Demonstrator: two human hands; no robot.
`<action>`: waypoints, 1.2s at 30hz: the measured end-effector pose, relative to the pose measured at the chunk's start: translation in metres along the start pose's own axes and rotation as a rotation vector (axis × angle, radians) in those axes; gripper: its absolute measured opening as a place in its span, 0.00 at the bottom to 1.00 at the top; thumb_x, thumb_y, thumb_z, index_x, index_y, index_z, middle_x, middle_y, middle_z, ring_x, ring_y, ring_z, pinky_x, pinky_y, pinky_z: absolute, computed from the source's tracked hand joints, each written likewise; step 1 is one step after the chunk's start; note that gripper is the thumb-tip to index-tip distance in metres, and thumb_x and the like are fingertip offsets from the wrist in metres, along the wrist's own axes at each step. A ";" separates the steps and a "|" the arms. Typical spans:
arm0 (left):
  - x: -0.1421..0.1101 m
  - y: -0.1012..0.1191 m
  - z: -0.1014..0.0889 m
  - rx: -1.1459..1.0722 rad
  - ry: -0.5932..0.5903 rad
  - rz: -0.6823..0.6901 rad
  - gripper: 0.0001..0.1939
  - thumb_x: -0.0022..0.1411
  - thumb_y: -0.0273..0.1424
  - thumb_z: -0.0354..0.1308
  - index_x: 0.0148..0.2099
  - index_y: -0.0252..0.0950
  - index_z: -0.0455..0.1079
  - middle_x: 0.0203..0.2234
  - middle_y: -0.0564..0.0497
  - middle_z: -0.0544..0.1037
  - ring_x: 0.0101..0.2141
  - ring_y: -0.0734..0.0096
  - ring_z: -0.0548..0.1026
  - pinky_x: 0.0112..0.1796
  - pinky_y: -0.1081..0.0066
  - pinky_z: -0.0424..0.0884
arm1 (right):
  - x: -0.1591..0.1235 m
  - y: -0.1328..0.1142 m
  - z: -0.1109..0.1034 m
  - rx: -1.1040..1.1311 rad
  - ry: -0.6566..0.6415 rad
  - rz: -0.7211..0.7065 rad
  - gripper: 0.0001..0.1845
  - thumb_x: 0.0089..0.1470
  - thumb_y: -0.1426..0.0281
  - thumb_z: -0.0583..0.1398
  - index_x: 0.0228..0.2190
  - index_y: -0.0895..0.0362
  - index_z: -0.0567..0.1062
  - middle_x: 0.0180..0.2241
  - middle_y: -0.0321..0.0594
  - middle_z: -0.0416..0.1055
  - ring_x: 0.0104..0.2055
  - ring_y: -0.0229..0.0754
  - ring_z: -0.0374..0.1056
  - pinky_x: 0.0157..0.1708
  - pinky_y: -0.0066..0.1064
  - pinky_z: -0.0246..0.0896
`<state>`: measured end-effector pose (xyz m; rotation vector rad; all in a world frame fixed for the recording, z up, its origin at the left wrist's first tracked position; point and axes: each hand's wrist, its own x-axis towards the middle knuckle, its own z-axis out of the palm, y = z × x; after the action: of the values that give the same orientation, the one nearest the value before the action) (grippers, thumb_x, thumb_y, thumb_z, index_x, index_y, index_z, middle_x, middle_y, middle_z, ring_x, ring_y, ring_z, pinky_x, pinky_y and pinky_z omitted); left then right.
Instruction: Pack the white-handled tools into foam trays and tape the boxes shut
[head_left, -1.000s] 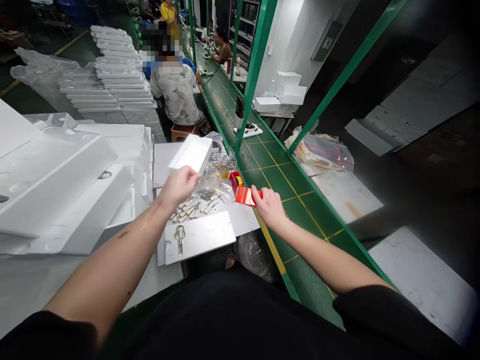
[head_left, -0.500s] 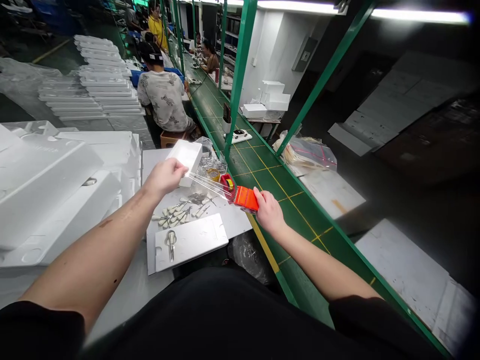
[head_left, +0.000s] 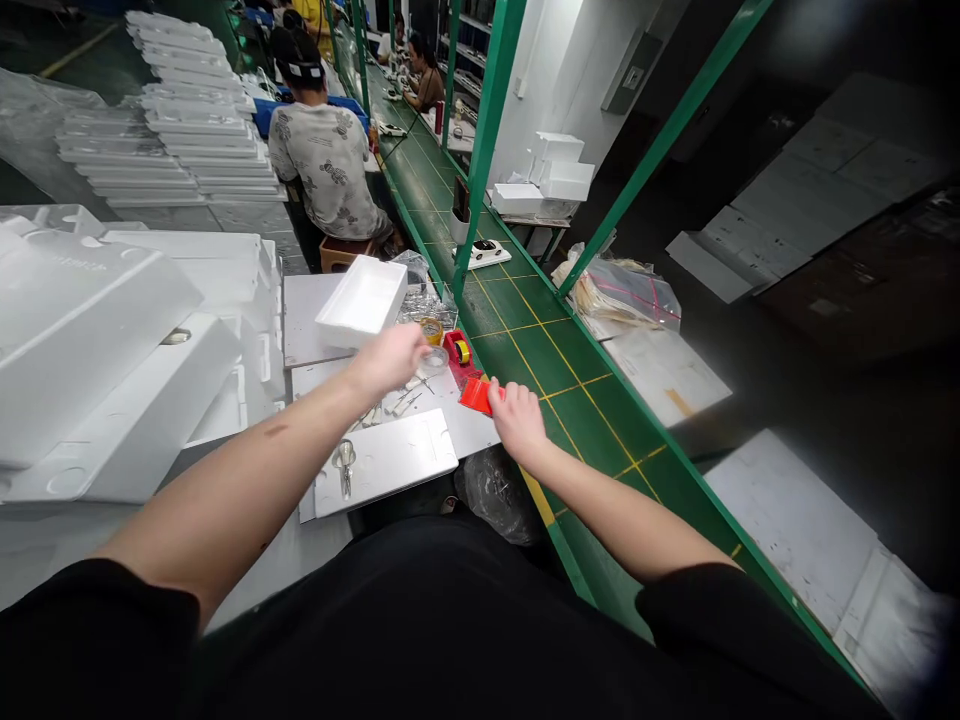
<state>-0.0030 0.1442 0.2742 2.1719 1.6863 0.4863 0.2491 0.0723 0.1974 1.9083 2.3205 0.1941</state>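
Note:
My right hand [head_left: 517, 420] is closed around an orange-red tape dispenser [head_left: 477, 396], held over the right edge of the worktable. My left hand [head_left: 394, 357], slightly blurred, is pinched above the table. Glossy clear tape [head_left: 434, 360] shows right at its fingertips. Just beyond my right hand stands a red tape holder [head_left: 457, 352] with a yellow roll, and a yellowish tape roll [head_left: 431, 331] lies to its left. Behind my left hand sits an open white foam box [head_left: 363, 300]. Several white-handled small tools [head_left: 401, 404] lie partly hidden under my left arm.
Nearest me lies a white foam slab [head_left: 397, 460] with a metal-tipped piece in its recess. Large foam moulds [head_left: 82, 340] crowd the left. A green conveyor [head_left: 555, 370] with a white model car [head_left: 487, 252] runs along the right, past a green post [head_left: 487, 150]. A seated person [head_left: 326, 170] works ahead.
My left hand has moved right, close to the dispenser; the clear strands stretched between my hands no longer show. The dispenser has shifted slightly left. The camera view has tilted down.

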 end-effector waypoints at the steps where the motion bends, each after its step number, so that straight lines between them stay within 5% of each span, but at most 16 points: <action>1: 0.004 0.014 0.012 0.010 -0.040 0.059 0.08 0.66 0.36 0.57 0.38 0.37 0.72 0.37 0.40 0.81 0.40 0.53 0.78 0.40 0.62 0.70 | 0.009 -0.016 -0.004 -0.004 -0.082 0.072 0.29 0.66 0.77 0.46 0.66 0.62 0.60 0.50 0.65 0.68 0.51 0.60 0.67 0.46 0.56 0.64; 4: 0.013 0.047 0.046 0.031 -0.137 0.175 0.03 0.61 0.29 0.61 0.36 0.35 0.73 0.37 0.39 0.81 0.43 0.53 0.79 0.44 0.64 0.70 | 0.050 -0.053 -0.007 -0.004 -0.277 0.233 0.23 0.63 0.76 0.52 0.57 0.67 0.71 0.49 0.71 0.69 0.51 0.67 0.69 0.40 0.63 0.67; 7: 0.015 0.052 0.059 0.041 -0.155 0.163 0.02 0.62 0.26 0.60 0.37 0.33 0.73 0.38 0.37 0.81 0.43 0.53 0.79 0.44 0.63 0.69 | 0.091 -0.054 0.004 0.044 -0.438 0.273 0.14 0.53 0.73 0.65 0.43 0.61 0.79 0.41 0.58 0.75 0.46 0.63 0.73 0.40 0.60 0.70; 10: 0.011 0.030 0.043 0.049 -0.106 0.081 0.06 0.67 0.28 0.55 0.40 0.34 0.72 0.40 0.36 0.80 0.44 0.51 0.78 0.43 0.62 0.68 | 0.108 -0.028 0.030 0.124 -0.549 0.292 0.17 0.44 0.68 0.73 0.38 0.58 0.80 0.36 0.47 0.76 0.40 0.51 0.76 0.41 0.48 0.73; 14: -0.018 -0.006 0.011 0.035 -0.147 -0.028 0.09 0.68 0.35 0.56 0.34 0.38 0.69 0.35 0.45 0.79 0.38 0.55 0.77 0.37 0.63 0.65 | 0.111 0.006 0.084 0.264 -0.544 0.261 0.21 0.55 0.63 0.68 0.45 0.64 0.76 0.39 0.47 0.76 0.37 0.41 0.75 0.37 0.33 0.71; 19: -0.078 -0.017 0.001 -0.042 -0.209 -0.267 0.10 0.66 0.39 0.57 0.34 0.41 0.70 0.33 0.49 0.79 0.35 0.59 0.75 0.34 0.65 0.63 | 0.126 0.015 0.142 0.474 -0.524 0.246 0.18 0.61 0.62 0.63 0.42 0.67 0.76 0.37 0.51 0.77 0.37 0.45 0.74 0.36 0.34 0.68; 22: -0.111 -0.016 -0.004 -0.115 -0.174 -0.341 0.13 0.64 0.44 0.55 0.34 0.43 0.73 0.32 0.49 0.79 0.32 0.59 0.75 0.32 0.64 0.64 | 0.122 0.001 0.139 0.611 -0.384 0.244 0.23 0.64 0.63 0.57 0.53 0.68 0.72 0.50 0.62 0.73 0.50 0.52 0.71 0.46 0.40 0.66; 25: -0.139 -0.012 -0.018 -0.258 -0.180 -0.350 0.14 0.63 0.48 0.56 0.34 0.45 0.75 0.30 0.49 0.79 0.31 0.59 0.75 0.31 0.63 0.67 | 0.094 -0.040 0.097 1.154 -0.272 -0.072 0.25 0.68 0.61 0.50 0.60 0.59 0.67 0.60 0.56 0.67 0.58 0.49 0.66 0.54 0.40 0.64; 26: -0.149 -0.010 -0.024 -0.323 -0.183 -0.362 0.13 0.63 0.48 0.58 0.34 0.46 0.75 0.31 0.49 0.79 0.32 0.58 0.76 0.32 0.62 0.69 | 0.081 -0.060 0.078 1.448 -0.339 -0.298 0.26 0.69 0.57 0.49 0.60 0.56 0.69 0.60 0.51 0.67 0.60 0.48 0.65 0.55 0.41 0.63; 28: -0.170 -0.007 -0.038 -0.469 -0.168 -0.407 0.12 0.62 0.47 0.60 0.34 0.47 0.75 0.32 0.48 0.80 0.35 0.56 0.78 0.34 0.60 0.73 | 0.051 -0.105 0.043 1.866 -0.689 -0.683 0.35 0.68 0.44 0.42 0.57 0.52 0.71 0.60 0.47 0.69 0.62 0.49 0.63 0.57 0.42 0.62; 30: -0.194 -0.008 -0.051 -0.638 -0.090 -0.461 0.09 0.62 0.45 0.62 0.33 0.48 0.75 0.34 0.47 0.80 0.38 0.54 0.79 0.37 0.57 0.75 | 0.024 -0.148 0.020 2.051 -1.096 -0.871 0.46 0.60 0.33 0.40 0.54 0.54 0.73 0.57 0.48 0.71 0.60 0.50 0.66 0.57 0.42 0.63; 33: -0.233 -0.021 -0.061 -0.913 0.064 -0.535 0.10 0.60 0.44 0.66 0.31 0.47 0.74 0.28 0.48 0.75 0.37 0.56 0.78 0.42 0.53 0.78 | -0.011 -0.194 0.011 2.149 -1.517 -0.869 0.47 0.55 0.30 0.47 0.52 0.56 0.72 0.48 0.50 0.75 0.50 0.50 0.73 0.52 0.44 0.68; 36: -0.269 -0.041 -0.056 -1.217 0.112 -0.620 0.19 0.53 0.48 0.71 0.26 0.44 0.68 0.21 0.53 0.63 0.29 0.62 0.73 0.43 0.49 0.79 | -0.043 -0.222 0.014 2.290 -1.676 -0.648 0.43 0.59 0.35 0.49 0.59 0.54 0.67 0.48 0.50 0.75 0.47 0.50 0.75 0.50 0.48 0.70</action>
<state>-0.1273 -0.1040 0.2894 0.7385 1.3826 1.0667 0.0461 -0.0125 0.1444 -0.0300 0.7749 -3.1116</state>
